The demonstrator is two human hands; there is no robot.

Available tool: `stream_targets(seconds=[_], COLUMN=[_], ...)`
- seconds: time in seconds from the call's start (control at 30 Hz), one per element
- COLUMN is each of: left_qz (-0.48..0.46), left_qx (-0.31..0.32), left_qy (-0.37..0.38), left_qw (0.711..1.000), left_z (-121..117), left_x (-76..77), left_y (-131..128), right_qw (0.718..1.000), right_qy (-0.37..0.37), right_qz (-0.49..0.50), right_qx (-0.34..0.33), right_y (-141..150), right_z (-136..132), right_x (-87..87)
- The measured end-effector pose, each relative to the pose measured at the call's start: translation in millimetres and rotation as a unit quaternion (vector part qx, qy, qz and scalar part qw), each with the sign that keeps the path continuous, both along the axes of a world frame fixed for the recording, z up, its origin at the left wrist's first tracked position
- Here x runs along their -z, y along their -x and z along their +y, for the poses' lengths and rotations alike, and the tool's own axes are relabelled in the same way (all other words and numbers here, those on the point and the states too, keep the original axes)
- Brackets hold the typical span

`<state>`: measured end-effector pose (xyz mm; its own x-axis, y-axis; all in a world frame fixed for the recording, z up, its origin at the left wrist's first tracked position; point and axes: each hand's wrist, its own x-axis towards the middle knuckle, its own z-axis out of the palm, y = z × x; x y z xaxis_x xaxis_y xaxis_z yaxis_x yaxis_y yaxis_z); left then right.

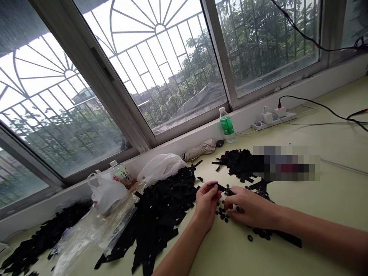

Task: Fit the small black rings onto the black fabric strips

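My left hand (pixel 206 201) pinches one end of a short black strip (pixel 220 187) above the pale green table (pixel 330 191). My right hand (pixel 249 209) is closed in a pinch at the strip's other end, and what its fingertips hold is too small to name. Small black round buttons (pixel 222 214) lie scattered on the table just below both hands. A big heap of black strips (pixel 161 214) sits right beside my left hand. Another heap of black strips (pixel 240 163) lies just beyond my hands.
Clear and white plastic bags (pixel 109 207) lie left of the big heap, with a drink bottle (pixel 123 175) among them. A green-labelled bottle (pixel 227 125), a folded umbrella (pixel 199 149) and a power strip (pixel 273 118) with cables sit along the window sill. More black strips (pixel 37 241) at far left.
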<state>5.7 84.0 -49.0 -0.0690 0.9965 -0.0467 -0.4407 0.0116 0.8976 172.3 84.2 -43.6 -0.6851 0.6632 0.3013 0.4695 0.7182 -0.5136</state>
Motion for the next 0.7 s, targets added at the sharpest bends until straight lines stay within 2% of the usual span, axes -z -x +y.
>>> stream_targets(seconds=[0.13, 0.7], left_qz=[-0.006, -0.009], left_qx=[-0.001, 0.0], left_qy=[-0.003, 0.004], left_qw=[1.0, 1.0], left_z=[1.2, 0.7], left_x=[-0.4, -2.7], left_y=[0.2, 1.8], right_qw=[0.999, 0.997], right_qy=[-0.017, -0.007], right_qz=[-0.024, -0.071], right_qx=[-0.015, 0.018], right_y=[3.3, 10.8], right_z=[-2.0, -9.7], right_x=[-0.5, -9.3])
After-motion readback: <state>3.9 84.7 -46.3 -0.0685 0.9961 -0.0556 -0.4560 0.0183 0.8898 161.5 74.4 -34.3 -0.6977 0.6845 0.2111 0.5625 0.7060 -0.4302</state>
